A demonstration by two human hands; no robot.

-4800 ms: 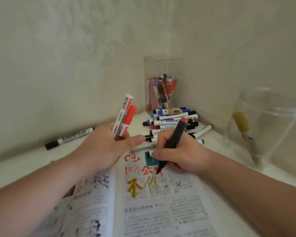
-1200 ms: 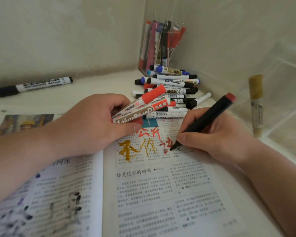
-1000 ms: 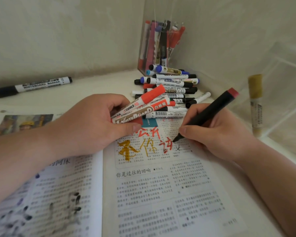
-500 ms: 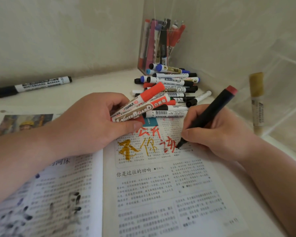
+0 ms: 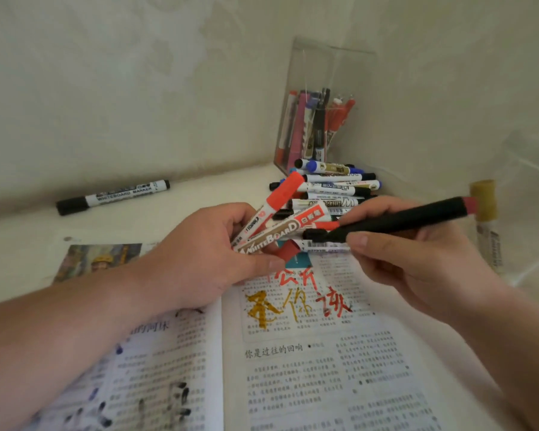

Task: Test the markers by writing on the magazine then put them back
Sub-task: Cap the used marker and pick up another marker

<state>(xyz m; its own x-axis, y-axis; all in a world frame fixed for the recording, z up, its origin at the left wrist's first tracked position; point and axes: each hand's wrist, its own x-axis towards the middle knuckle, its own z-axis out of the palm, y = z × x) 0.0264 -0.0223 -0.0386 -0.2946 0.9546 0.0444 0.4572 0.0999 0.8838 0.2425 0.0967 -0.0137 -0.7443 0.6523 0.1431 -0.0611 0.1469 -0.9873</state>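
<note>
The open magazine [image 5: 293,368] lies near, with red and gold strokes on its right page. Above it the left hand [image 5: 206,259] grips two red markers [image 5: 280,225] and a red cap [image 5: 288,251]. The right hand [image 5: 411,265] pinches a black marker [image 5: 402,217], its tip off the page and pointing left. Far right stands a clear box [image 5: 321,88] of markers, with a loose pile [image 5: 333,185] before it.

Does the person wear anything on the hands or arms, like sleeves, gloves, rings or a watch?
No. The left hand and the right hand are bare: no gloves or rings show. The left forearm and the right forearm are uncovered up to the frame edge: no sleeve, watch or bracelet.
</note>
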